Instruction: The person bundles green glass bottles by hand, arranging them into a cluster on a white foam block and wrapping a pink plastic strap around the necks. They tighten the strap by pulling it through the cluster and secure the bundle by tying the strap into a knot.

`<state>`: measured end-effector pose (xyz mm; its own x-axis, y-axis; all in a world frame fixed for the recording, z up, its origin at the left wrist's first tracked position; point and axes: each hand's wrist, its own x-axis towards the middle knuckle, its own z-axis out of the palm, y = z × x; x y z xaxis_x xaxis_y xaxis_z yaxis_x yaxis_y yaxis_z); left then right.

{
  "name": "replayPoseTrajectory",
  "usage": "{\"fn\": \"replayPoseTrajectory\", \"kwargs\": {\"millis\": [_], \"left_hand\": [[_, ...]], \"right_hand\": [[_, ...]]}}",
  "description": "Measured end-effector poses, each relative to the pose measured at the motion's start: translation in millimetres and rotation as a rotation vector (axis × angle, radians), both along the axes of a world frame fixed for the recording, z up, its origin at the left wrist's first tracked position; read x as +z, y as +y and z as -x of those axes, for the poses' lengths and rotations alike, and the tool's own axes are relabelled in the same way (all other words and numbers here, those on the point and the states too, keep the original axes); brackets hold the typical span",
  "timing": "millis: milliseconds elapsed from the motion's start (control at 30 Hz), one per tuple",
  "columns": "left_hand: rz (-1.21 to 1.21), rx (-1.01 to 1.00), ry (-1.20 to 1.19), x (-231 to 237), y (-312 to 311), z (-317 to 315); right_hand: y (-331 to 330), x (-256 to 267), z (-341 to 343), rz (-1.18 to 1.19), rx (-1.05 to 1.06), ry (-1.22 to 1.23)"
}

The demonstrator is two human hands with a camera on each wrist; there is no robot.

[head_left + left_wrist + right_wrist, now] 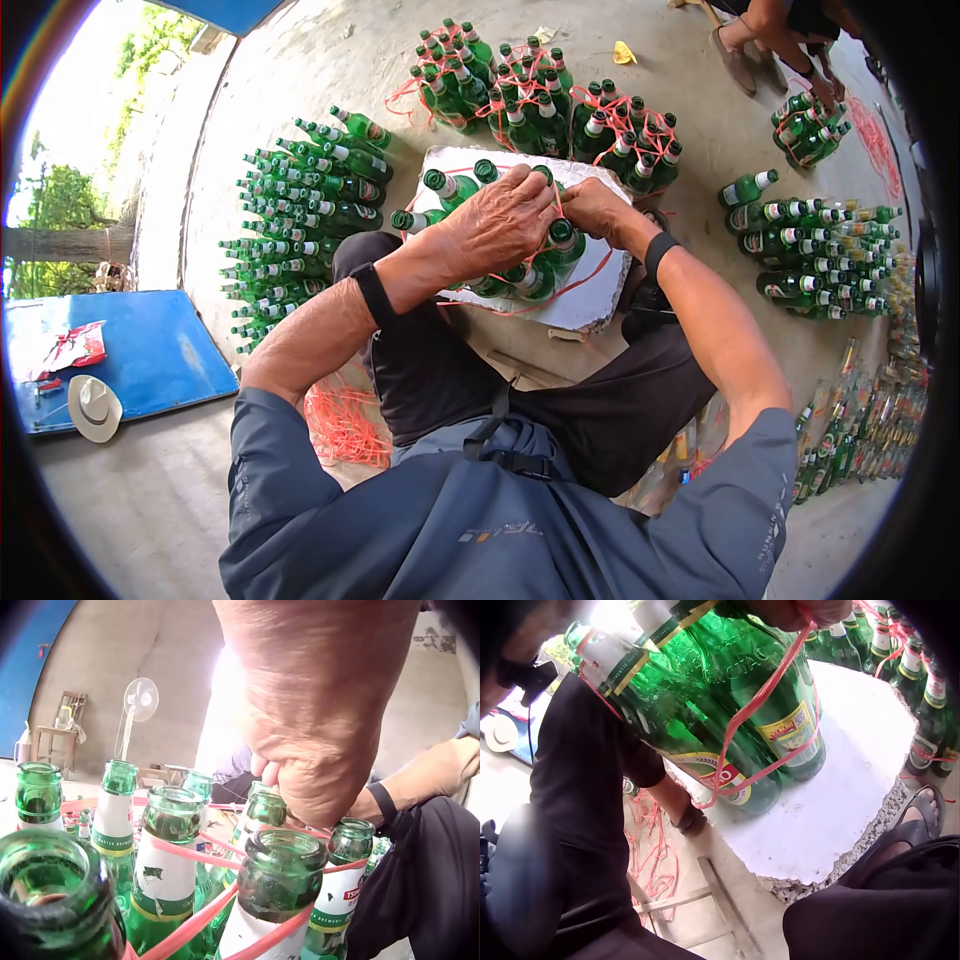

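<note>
On a white slab (580,312) before me stands a cluster of green glass bottles (566,243), bound round the necks and lower down with pink plastic twine (739,724). My left hand (508,222) reaches over the bottle mouths, its fingers curled down at the twine between the necks; the fingertips are hidden. Close beside it, my right hand (595,210) pinches the twine at the cluster's far right side. A loop of it hangs from those fingers down the bottles in the right wrist view. The left wrist view shows twine crossing the labelled necks under the left hand.
Tied bottle bundles (530,100) stand beyond the slab. Loose green bottles crowd the left (310,200) and right (800,240). Pink twine (345,420) lies heaped by my left leg. Another person's hand (825,90) is at a bundle, far right. A hat (95,408) lies on a blue board (180,345).
</note>
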<state>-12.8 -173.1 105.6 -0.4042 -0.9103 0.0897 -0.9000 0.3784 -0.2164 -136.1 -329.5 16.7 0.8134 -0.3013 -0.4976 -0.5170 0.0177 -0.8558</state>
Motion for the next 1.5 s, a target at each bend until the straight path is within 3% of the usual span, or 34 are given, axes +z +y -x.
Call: {"fn": "replayPoseTrajectory", "kwargs": {"millis": [367, 567, 767, 900, 1000, 1267, 1500], "left_hand": [[-0.027, 0.05, -0.165, -0.9, 1.0, 5.1], [-0.008, 0.048, -0.002, 1.2, 3.5, -3.1], [-0.14, 0.159, 0.336, 8.2, 8.7, -15.5], [-0.139, 0.145, 0.765, -2.7, 11.8, -21.8], [-0.127, 0.167, 0.876, 0.0, 12.4, -28.2], [-0.59, 0.462, 1.701, -5.2, 16.6, -42.2], [-0.626, 0.517, 1.613, 1.5, 16.2, -37.7]], "right_hand": [[-2.7, 0.0, 0.1, -0.107, 0.01, -0.047], [-6.9, -8.6, 0.4, -0.218, 0.01, -0.039], [-1.4, 6.2, 1.0, -0.17, 0.021, -0.062], [-3.6, 8.7, 1.4, -0.15, 0.047, -0.08], [-4.2, 16.5, 1.1, -0.117, 0.092, -0.05], [-4.8, 23.4, 1.7, -0.141, 0.091, -0.041], [-10.6, 14.2, 8.2, -0.198, 0.11, -0.091]]}}
